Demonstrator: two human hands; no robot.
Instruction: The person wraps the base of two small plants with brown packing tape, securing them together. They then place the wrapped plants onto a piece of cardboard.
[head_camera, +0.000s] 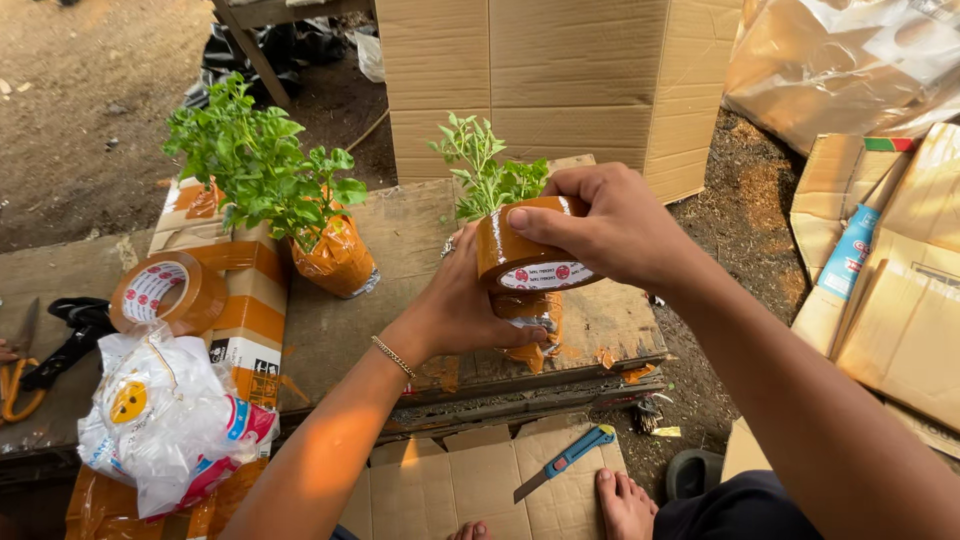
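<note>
1. My right hand (610, 225) grips a roll of brown packing tape (528, 252) from above, thumb on the near face and fingers curled over the far rim. It sits mid-frame, above the wooden bench (400, 230), right against a small potted seedling (490, 180).
2. My left hand (465, 305) is cupped around the seedling's wrapped base (530, 318), palm towards it. The fingers are mostly hidden behind the tape roll, so I can't tell how tight the hold is.
3. Handling, my read: the roll is stiff and light and its outer face looks glossy, so it is probably a bit slick. The best hold is across the rim, as now. The seedling's stems are thin and fragile; its base is soft, bagged in orange-brown film, so hold it low at the bag, not by the leaves.
4. Pose: the right forearm comes in from the lower right with the wrist bent down over the roll. The left forearm rises from bottom centre, and there is a thin bracelet (394, 356) at that wrist.
5. Nearby: a bigger bagged plant (270, 170) is left of centre on the bench, well apart from my hands. A second tape roll (165, 290) rests on a taped carton (250, 300) at left, with a crumpled plastic bag (165, 420) below it.
6. A blue utility knife (568, 460) lies on flat cardboard (480, 490) near my bare foot (625, 505). Scissors (20, 375) are at the far left edge.
</note>
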